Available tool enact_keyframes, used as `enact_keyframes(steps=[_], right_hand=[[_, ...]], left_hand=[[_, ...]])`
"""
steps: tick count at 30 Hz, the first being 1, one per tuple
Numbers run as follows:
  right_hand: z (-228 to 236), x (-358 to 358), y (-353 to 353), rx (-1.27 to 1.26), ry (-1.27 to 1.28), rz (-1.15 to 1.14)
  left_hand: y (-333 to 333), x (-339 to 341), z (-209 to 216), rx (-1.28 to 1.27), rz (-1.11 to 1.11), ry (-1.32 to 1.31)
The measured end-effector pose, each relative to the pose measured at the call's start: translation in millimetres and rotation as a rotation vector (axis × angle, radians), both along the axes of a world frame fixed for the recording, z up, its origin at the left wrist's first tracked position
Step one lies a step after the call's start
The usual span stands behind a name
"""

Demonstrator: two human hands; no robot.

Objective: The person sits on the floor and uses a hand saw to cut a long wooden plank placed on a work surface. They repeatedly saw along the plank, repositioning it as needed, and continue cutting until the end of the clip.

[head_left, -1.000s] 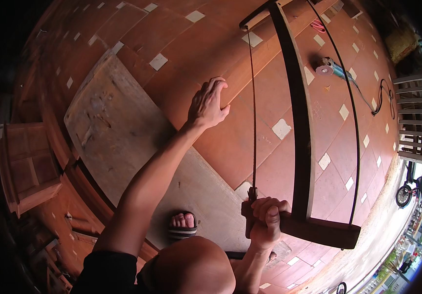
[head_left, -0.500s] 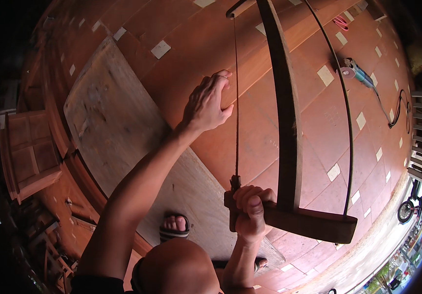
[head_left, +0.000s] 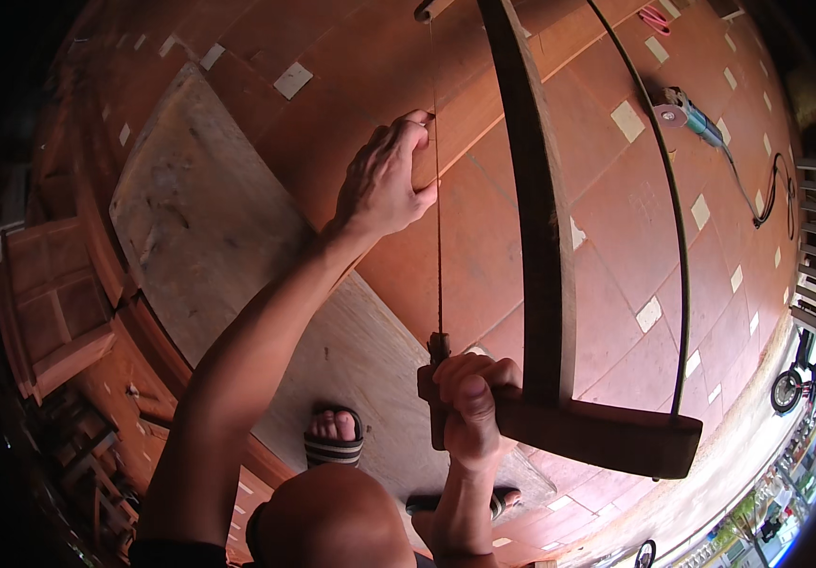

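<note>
My right hand (head_left: 472,402) is closed around the near end of a wooden frame saw (head_left: 542,218), at the grip where the blade is fastened. The thin saw blade (head_left: 439,256) stretches away from that grip and crosses a long wooden beam (head_left: 472,118). Bent over the beam just left of the blade is my left hand (head_left: 384,180), its thumb and fingers on opposite sides. Fingertips and thumb come very close to the blade; contact with it is unclear. A tension cord or rod (head_left: 668,180) runs along the saw's right side.
My sandalled foot (head_left: 334,431) stands on a grey wooden board (head_left: 228,218). An angle grinder (head_left: 692,118) with a cord lies on the tiled floor at right, near pink-handled scissors (head_left: 654,19). Panelled wooden furniture (head_left: 62,293) stands left; a motorcycle (head_left: 789,388) is outside at right.
The view has shifted slightly. The saw's far end has moved up and left in the picture, and its near right end slightly right. Both hands keep their places on beam and saw.
</note>
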State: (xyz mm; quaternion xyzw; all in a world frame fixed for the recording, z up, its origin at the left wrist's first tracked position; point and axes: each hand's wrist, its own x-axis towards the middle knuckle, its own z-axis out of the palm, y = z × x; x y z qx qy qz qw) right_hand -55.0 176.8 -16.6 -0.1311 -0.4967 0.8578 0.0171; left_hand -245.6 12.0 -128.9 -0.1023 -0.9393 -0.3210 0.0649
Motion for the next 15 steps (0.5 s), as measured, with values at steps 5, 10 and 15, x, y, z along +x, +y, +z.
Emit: enact_keyframes(steps=[5, 10, 15], right_hand=[[-5, -10, -3, -0.025, -0.031, 0.007], [-3, -8, -3, -0.046, -0.03, 0.006], [-5, -18, -2, -0.024, -0.052, 0.011]], left_hand=[[1, -1, -4, -0.003, -0.019, 0.03], [-3, 0, -6, -0.011, -0.035, 0.051], [1, -2, -6, -0.011, -0.042, 0.056]])
